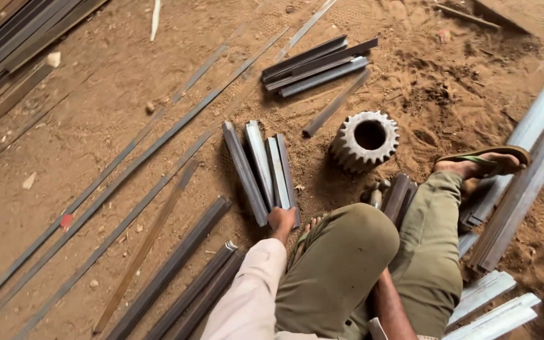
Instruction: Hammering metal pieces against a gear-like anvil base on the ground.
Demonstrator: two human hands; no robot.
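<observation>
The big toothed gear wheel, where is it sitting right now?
The gear wheel lies on the sandy ground right of centre, just beyond the person's bent knees, between the short metal bars and the sandalled foot.

The person wears a pale pinkish-beige long sleeve (250, 296) with soft creases on the left arm. Loose olive-green trousers (347, 264) cover both legs, the cloth bunched and wrinkled. One foot has a worn flip-flop sandal (495, 158) with a tan sole and a green strap.
</observation>
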